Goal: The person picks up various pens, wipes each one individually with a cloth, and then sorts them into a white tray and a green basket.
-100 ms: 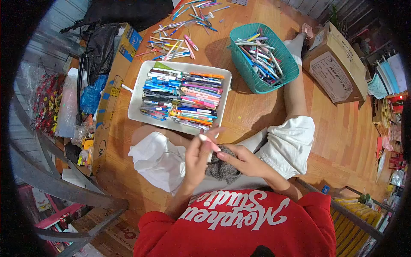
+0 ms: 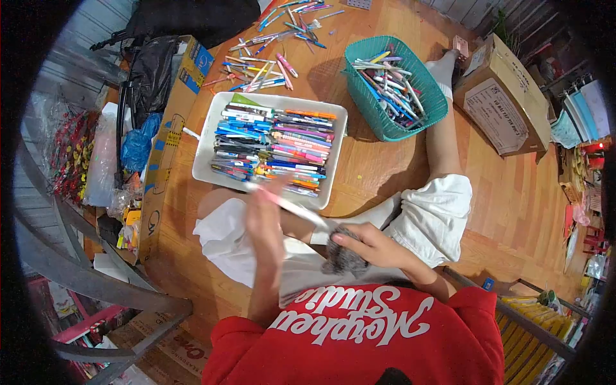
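Note:
My left hand (image 2: 264,221), smeared by motion, grips a pink-and-white pen (image 2: 296,208) near its left end. The pen slants down to the right, its far end close to a grey cloth (image 2: 345,251). That crumpled cloth is bunched in my closed right hand (image 2: 372,245), over my lap. Just beyond my left hand lies a white tray (image 2: 201,160), where many pens (image 2: 298,138) rest in two packed columns. Whether the pen's tip touches the cloth is hard to make out.
A teal basket (image 2: 356,90) of loose pens stands right of the tray. More pens (image 2: 256,74) are scattered on the wooden floor behind it. A cardboard box (image 2: 504,96) stands at the right, another long carton (image 2: 168,141) at the left. Metal bars (image 2: 122,282) curve along the lower left.
My left hand has swung left and slightly up with the pen, away from my right hand. More of the pen shows now. The cloth has shifted slightly right with my right hand.

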A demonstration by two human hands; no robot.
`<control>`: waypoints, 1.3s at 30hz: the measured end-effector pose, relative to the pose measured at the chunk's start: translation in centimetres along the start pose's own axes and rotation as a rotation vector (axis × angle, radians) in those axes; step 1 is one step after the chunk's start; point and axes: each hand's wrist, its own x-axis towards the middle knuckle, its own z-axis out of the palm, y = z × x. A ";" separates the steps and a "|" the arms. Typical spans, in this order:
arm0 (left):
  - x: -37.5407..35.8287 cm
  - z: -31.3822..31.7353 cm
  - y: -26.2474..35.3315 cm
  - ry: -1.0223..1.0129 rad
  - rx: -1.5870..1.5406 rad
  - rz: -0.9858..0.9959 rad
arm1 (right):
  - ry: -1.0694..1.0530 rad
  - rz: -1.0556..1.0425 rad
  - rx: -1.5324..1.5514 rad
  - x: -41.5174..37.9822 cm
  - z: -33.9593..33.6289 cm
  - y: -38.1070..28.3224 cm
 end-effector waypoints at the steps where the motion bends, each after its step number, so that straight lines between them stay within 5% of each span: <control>1: 1.3 -1.0 0.9 0.105 -0.051 0.058 | -0.015 0.009 0.005 -0.8 0.1 0.6; 3: 4.4 -3.0 1.1 0.249 0.054 0.134 | 0.002 0.068 -0.005 -2.1 0.0 2.7; 6: 8.3 -2.6 -2.7 -0.025 0.294 0.146 | 0.180 0.126 0.050 -3.6 -0.3 4.4; 7: 9.8 -1.6 -2.9 -0.205 0.674 0.449 | 0.184 0.199 0.095 -4.0 -0.6 4.6; 9: 12.3 0.0 -5.7 -0.346 0.984 0.642 | 0.211 0.253 0.135 -4.8 -1.0 3.9; 15: 19.4 2.6 -13.6 -0.535 1.419 0.809 | 0.301 0.277 0.096 -6.8 -1.7 4.4; 24: 20.1 0.4 -15.7 -0.442 1.351 0.788 | 0.607 0.400 0.115 -8.7 -4.9 4.7; 28: 19.7 -0.7 -15.5 -0.518 1.428 0.827 | 0.676 0.138 -0.238 -6.1 -10.1 1.7; 32: 16.8 0.7 -11.9 -0.377 1.234 0.815 | 0.850 -0.359 -0.672 0.2 -16.2 -2.2; 37: 8.3 -1.6 -8.6 -0.187 0.935 0.577 | 0.915 0.316 -1.307 8.2 -25.7 0.3; 39: 4.5 -3.9 -7.9 -0.210 0.890 0.515 | 0.863 0.452 -1.337 10.3 -27.8 4.4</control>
